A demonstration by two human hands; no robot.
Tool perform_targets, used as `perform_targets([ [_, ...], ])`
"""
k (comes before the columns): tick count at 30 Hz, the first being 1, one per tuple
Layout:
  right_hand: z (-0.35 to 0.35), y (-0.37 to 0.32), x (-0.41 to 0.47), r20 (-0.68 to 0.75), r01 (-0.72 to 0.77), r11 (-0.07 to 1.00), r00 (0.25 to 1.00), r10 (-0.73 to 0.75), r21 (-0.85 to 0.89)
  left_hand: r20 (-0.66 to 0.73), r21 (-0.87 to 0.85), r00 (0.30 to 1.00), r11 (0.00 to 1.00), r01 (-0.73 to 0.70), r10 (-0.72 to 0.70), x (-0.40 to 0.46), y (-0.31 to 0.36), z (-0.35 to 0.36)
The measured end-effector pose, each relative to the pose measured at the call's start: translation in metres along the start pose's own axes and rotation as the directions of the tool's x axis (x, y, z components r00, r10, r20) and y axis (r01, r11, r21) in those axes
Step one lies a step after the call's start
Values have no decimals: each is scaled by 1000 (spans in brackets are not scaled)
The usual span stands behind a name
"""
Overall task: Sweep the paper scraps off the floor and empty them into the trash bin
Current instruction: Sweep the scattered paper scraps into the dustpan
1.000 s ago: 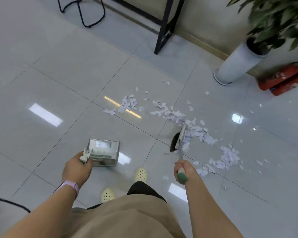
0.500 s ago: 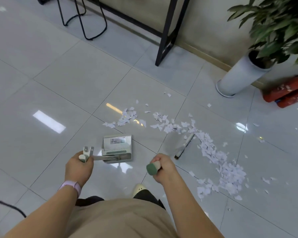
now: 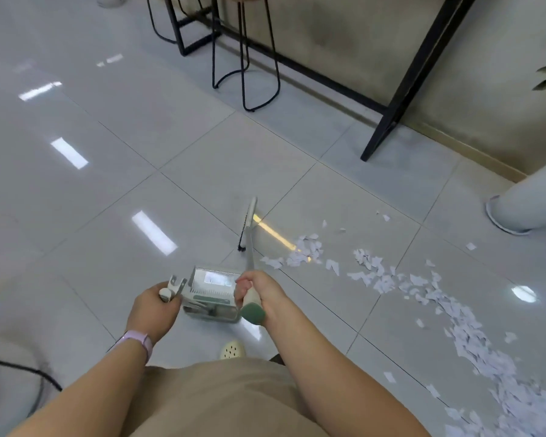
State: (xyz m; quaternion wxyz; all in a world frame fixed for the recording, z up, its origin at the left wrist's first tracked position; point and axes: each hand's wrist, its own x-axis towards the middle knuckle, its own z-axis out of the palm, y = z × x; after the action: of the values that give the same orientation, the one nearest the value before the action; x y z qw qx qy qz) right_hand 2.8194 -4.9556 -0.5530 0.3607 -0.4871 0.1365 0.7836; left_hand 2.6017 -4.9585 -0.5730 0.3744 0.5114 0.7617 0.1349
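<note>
step: gathering scraps | right hand [image 3: 259,290] grips broom [image 3: 249,228] | left hand [image 3: 153,305] holds dustpan [image 3: 213,293] | next, likely: pull paper scraps [image 3: 388,279] toward pan

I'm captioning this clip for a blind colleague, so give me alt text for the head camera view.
Seen from above, a person's right hand grips a broom and the left hand holds a dustpan over a glossy tiled floor. White paper scraps trail off to the right, not yet swept up.

Glossy grey tiled floor [image 3: 202,159] carries scattered white paper scraps [image 3: 473,339], a white planter [image 3: 530,203] and stool legs [image 3: 259,74].
</note>
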Motion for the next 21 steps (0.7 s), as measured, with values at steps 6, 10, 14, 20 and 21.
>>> perform_targets([
  [6, 41, -20, 56, 33, -10, 979, 999, 4, 202, -49, -41, 998, 999, 32, -34, 29, -22, -41],
  [10, 7, -45, 69, -58, 6, 967, 998, 9, 256, -28, 2, 1000, 1000, -4, 4, 56, -15, -44],
  [14, -60, -79, 51, -175, 80, 923, 984, -14, 376, 39, 47, 999, 999, -13, 11, 82, 15, -14],
  [20, -164, -120, -1, -277, 155, 862, 961, -17, 483, 176, 107, 977, 985, -136, 116, 100, 89, 57],
  [21, -181, -127, -12, -297, 172, 852, 955, -20, 494, 190, 103, 974, 984, -144, 123, 102, 104, 70],
])
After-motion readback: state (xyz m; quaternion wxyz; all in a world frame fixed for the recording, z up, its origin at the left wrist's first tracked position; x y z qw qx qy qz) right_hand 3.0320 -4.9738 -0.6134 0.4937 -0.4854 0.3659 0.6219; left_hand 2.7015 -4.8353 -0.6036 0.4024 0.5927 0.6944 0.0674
